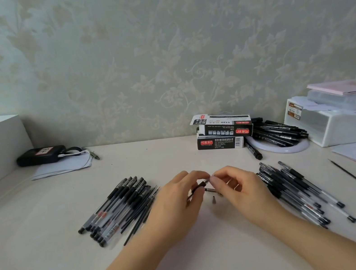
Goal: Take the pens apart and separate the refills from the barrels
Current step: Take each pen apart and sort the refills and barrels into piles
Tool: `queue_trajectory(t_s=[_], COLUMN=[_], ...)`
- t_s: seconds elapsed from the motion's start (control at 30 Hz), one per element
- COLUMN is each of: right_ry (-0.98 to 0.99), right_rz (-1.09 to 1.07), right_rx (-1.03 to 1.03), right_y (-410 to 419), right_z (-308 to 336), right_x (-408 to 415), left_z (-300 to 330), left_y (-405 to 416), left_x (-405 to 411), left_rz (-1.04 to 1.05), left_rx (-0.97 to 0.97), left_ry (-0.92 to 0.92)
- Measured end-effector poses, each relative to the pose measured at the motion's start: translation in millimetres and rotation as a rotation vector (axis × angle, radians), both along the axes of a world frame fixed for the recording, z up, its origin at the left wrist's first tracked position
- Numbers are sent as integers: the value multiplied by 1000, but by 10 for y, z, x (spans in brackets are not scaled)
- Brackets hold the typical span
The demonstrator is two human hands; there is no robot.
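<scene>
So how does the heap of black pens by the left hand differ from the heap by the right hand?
The left heap of black pens has thin bare refills lying along its right edge; the right heap of black pens shows none that I can make out. The left heap slants up to the right, the right heap up to the left. The left heap lies tighter, the right one fans out. Both hold clear barrels with black grips and rest on the white table.

pale floral wallpaper (pixel 156 43) behind a white table (pixel 40 266), softly lit.
</scene>
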State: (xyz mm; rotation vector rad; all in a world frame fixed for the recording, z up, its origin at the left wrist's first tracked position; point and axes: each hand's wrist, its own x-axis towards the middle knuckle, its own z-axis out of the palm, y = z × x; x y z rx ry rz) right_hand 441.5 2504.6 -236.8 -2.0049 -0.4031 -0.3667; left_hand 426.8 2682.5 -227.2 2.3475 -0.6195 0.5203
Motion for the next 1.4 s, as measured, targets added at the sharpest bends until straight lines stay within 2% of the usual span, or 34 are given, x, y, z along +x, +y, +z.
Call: queue_trajectory(t_s=[0.27,0.33,0.4,0.47,0.57,0.67,0.8,1.0,1.1,1.27,1.4], right_ry=[245,204,72,-88,-218,-213,-123,-104,-129,-302,-397], right_rz=[65,24,-100,-260,-415,-486,-575,-591,-567,-459,-320], right_rx=[451,609,697,613,231,-232,-512,-643,-586,-471,-431], right_y=[-10,-30,-109,-223,-372,-473,-542,-524,-512,-379,-232], right_z=[71,103,152,180,164,120,91,69,85,107,76], right_x=[18,48,70,87,123,136,127,134,128,77,27], left_z=[16,6,-2,-6,-7,-7,-5,-12,33,134,128], left_y=[-14,-1,10,23,43,57,68,93,166,394,449], left_x=[-3,6,9,12,22,29,31,32,53,73,58], left_rz=[-29,3,25,40,67,86,100,159,280,572,630], left_rx=[-16,7,22,21,23,28,35,86,130,214,292], left_ry=[-13,2,10,19,27,23,29,83,82,148,206])
